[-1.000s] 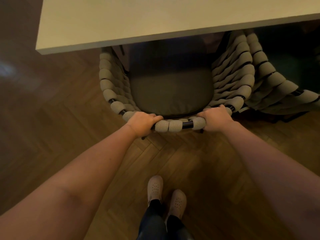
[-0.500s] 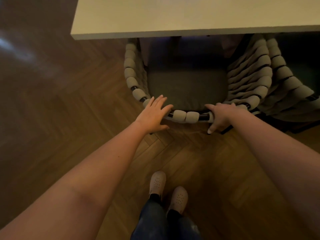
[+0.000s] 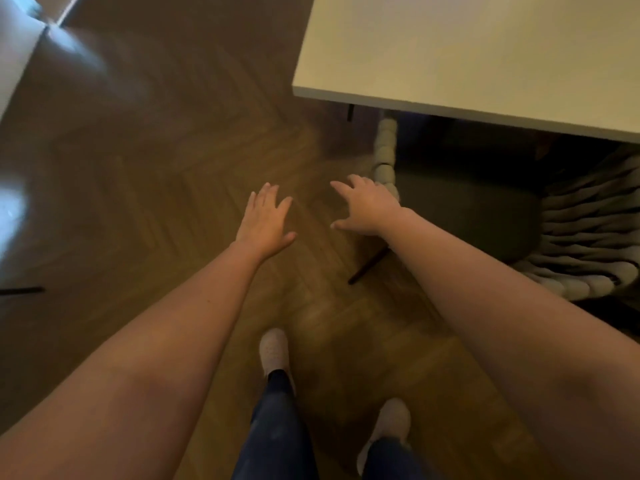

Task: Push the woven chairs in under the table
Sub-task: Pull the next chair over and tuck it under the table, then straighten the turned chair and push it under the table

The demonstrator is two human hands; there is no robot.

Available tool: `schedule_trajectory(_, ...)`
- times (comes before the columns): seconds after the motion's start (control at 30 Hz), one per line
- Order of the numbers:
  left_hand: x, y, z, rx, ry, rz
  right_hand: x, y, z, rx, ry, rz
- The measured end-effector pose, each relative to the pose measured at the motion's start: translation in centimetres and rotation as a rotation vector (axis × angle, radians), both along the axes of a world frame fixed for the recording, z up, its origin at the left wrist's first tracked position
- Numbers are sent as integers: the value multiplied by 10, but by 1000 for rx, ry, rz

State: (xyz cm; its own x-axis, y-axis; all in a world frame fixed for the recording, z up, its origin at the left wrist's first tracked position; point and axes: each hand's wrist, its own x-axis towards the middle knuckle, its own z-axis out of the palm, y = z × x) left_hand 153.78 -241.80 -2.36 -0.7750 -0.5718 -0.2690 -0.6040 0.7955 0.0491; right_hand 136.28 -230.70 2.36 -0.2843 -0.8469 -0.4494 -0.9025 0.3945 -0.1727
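A head-worn camera looks down at two bare forearms stretched forward over a dark brown herringbone wood floor [image 3: 166, 174]. The picture is dim and somewhat blurred.

The left hand [image 3: 265, 221] hangs over bare floor, palm down, fingers spread wide, holding nothing. The right hand [image 3: 369, 206] is also empty, its fingers loosely spread and pointing left and away. It overlaps the left arm of the chair in the picture; whether it touches the chair cannot be told.

The woven chair with thick pale grey rope cords, a dark seat cushion and thin dark legs [image 3: 384, 157] stands to the right of both hands, so the right hand is much the nearer. Its seat lies partly beneath the near edge of the pale cream rectangular table [image 3: 467, 57], which fills the far right of the view. The chair's corded back curves round at the right edge, nearer the person than the table edge. One dark leg slants out onto the floor just below the right wrist.

The person's pale shoes and dark trousers show at the bottom, apparently mid-step. This chair looks largely tucked in; no other chair is clearly in view.
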Motion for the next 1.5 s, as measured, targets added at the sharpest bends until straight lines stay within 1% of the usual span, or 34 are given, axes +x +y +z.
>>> schedule_trajectory(0.1,28,-59,7,10,-40,9,27,-67,-1,4,42,-3)
schedule_trajectory(0.23,59,-143,19,1,-110,1,56,-157,-1,13,27,-20)
schedule_trajectory(0.37,62,-211,32,-6,-115,30,64,-228,2,-4,29,-34)
schedule_trajectory(0.47,48,-256,39,-8,-115,25,59,-271,6,-61,35,-49)
schedule_trajectory(0.63,-8,-343,47,-19,-103,-3,21,-351,5,-107,52,-80)
schedule_trajectory(0.77,-67,-419,56,-28,-96,-21,-32,-412,-2,-95,44,-130)
schedule_trajectory(0.9,-131,-496,67,-12,-93,-52,-98,-476,6,-66,15,-180)
schedule_trajectory(1.13,-222,-599,69,-18,-82,-135,-200,-568,11,-87,17,-350)
schedule_trajectory(1.33,-325,-732,60,-51,-87,-252,-289,-690,3,-109,11,-510)
schedule_trajectory(1.5,-429,-845,67,-83,-119,-380,-368,-792,10,-160,-20,-729)
